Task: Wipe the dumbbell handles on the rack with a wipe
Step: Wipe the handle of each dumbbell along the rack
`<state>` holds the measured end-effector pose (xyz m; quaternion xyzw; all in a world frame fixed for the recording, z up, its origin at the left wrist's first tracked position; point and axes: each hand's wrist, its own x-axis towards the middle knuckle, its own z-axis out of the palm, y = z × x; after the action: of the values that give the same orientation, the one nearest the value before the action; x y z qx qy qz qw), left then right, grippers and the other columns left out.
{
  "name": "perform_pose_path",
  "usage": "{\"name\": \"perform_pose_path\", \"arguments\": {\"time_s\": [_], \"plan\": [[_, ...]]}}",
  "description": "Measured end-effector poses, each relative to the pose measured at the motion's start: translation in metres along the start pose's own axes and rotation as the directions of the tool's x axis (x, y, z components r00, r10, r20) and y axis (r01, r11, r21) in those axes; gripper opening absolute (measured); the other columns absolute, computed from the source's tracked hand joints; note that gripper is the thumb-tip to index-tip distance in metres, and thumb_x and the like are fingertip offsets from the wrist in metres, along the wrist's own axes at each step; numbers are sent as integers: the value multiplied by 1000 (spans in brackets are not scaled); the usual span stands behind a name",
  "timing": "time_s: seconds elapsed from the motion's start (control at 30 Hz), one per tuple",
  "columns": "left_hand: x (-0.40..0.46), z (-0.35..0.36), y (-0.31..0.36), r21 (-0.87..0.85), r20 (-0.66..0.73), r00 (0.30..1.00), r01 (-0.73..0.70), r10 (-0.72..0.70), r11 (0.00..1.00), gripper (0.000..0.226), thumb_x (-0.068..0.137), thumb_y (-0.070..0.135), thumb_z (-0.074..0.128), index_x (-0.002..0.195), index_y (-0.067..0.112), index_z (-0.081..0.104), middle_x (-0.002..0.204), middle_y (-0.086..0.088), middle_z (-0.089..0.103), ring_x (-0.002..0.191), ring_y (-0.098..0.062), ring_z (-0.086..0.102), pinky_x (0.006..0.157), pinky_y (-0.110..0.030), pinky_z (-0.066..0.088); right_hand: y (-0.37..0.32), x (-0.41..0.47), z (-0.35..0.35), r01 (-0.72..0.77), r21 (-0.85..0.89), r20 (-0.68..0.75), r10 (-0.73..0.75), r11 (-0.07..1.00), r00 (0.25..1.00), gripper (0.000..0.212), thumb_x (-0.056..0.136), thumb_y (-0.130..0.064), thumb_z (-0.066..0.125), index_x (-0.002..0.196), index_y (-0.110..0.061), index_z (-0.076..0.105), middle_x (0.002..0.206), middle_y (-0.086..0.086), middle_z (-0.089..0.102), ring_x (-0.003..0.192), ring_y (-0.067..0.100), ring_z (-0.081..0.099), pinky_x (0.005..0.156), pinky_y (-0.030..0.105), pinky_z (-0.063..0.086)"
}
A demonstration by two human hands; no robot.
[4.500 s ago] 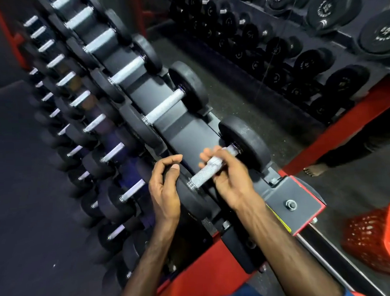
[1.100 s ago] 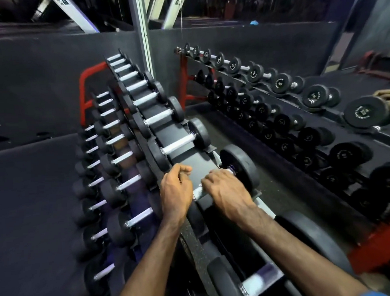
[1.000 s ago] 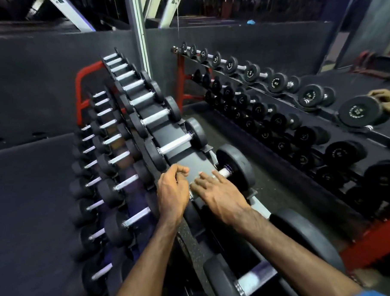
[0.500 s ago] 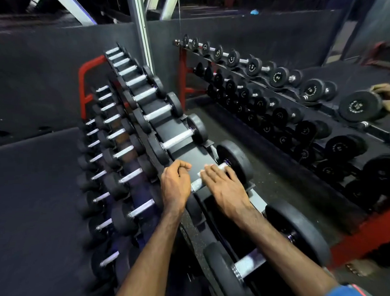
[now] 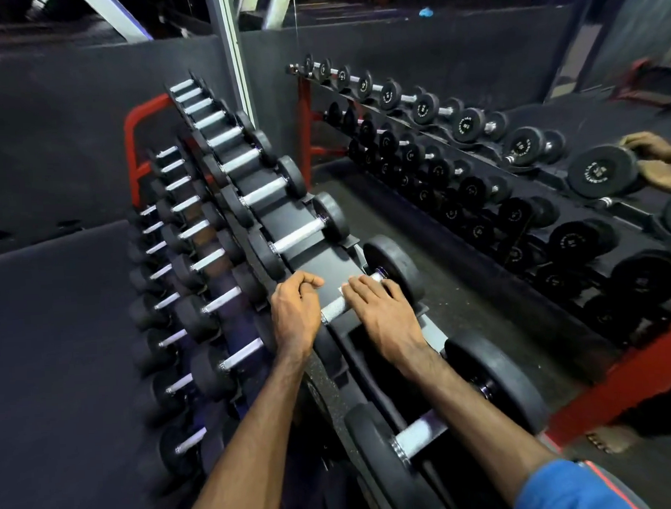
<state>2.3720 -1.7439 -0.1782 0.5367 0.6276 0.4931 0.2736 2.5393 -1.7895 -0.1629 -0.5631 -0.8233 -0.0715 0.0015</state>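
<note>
While flat on knurled steel handle (image 5: 334, 307), right hand (image 5: 382, 310) rests.

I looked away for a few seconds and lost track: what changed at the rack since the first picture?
The person stepped along the rack to the next dumbbell. The right hand, which earlier gripped the end dumbbell's handle, now lies with straight fingers on this handle. The left hand rests curled on the near weight as before. The end dumbbell stays racked. No wipe shows.
</note>
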Motion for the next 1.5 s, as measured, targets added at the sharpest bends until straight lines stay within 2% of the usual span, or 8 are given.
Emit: {"name": "perform_pose_path", "arguments": {"time_s": [0.27, 0.4, 0.53, 0.63, 0.73, 0.8, 1.2, 1.5], "plan": [[-1, -1, 3, 13, -2, 1000, 29, -29, 1000, 33, 84, 24, 42, 82, 29, 75, 91, 8, 77, 94, -27, 69, 89, -45, 57, -6, 6, -2, -33, 26, -26, 34, 999, 999, 58, 93, -19, 35, 149, -16, 50, 156, 4, 50, 146, 22, 45, 111, 47, 37], [-1, -2, 5, 22, 8, 1000, 14, -14, 1000, 33, 85, 23, 42, 83, 27, 75, 89, 8, 77, 90, -28, 69, 87, -44, 57, -12, 7, 12, 86, -74, -16, -87, 994, 996, 49, 98, -23, 48, 145, -18, 57, 151, 2, 58, 138, 21, 55, 111, 46, 39], [-2, -1, 7, 14, -6, 1000, 4, -4, 1000, 35, 83, 21, 43, 82, 25, 77, 84, 9, 77, 86, -27, 68, 85, -42, 57, -2, 7, 7, 43, -85, -88, -51, 995, 995, 54, 93, -23, 34, 140, -15, 61, 143, 4, 62, 131, 23, 58, 105, 43, 44], [0, -1, 5, 10, -10, 1000, -1, 1, 1000, 35, 82, 21, 43, 82, 24, 77, 81, 7, 76, 82, -30, 68, 81, -42, 57, 3, 14, 5, 60, -71, -138, -69, 996, 988, 42, 93, -22, 47, 132, -16, 62, 133, 2, 65, 125, 24, 58, 105, 43, 41], [-1, 0, 5, 5, -17, 1000, -9, 10, 1000, 34, 81, 20, 43, 82, 24, 77, 79, 6, 75, 79, -32, 67, 78, -42, 57, 8, 24, 1, -43, -39, -87, 39, 998, 995, 30, 92, -19, 57, 122, -18, 57, 122, 3, 62, 122, 26, 54, 112, 42, 34], [-3, -2, 8, 3, -18, 1000, -22, 22, 1000, 35, 82, 19, 42, 83, 23, 77, 85, 8, 77, 84, -27, 68, 83, -40, 57, 1, 29, -1, 39, -47, -43, -41, 998, 998, 34, 91, -21, 62, 124, -18, 57, 121, 3, 60, 120, 27, 56, 117, 44, 30], [-1, 1, 0, -18, -25, 999, -38, 37, 999, 22, 94, 19, 47, 99, 29, 65, 88, 15, 77, 87, -29, 68, 83, -47, 57, 3, 58, -29, 100, 177, 177, -131, 979, 975, 30, 88, -24, 67, 117, -21, 66, 119, 2, 68, 118, 27, 61, 105, 40, 38], [1, 2, 0, -44, -24, 1000, -18, 16, 999, 23, 92, 17, 48, 92, 24, 70, 86, 12, 78, 88, -22, 71, 86, -45, 57, 0, 32, 14, 179, 86, -204, -159, 980, 966, 38, 92, -25, 45, 119, -21, 71, 122, -2, 72, 120, 22, 64, 110, 43, 36]]}}
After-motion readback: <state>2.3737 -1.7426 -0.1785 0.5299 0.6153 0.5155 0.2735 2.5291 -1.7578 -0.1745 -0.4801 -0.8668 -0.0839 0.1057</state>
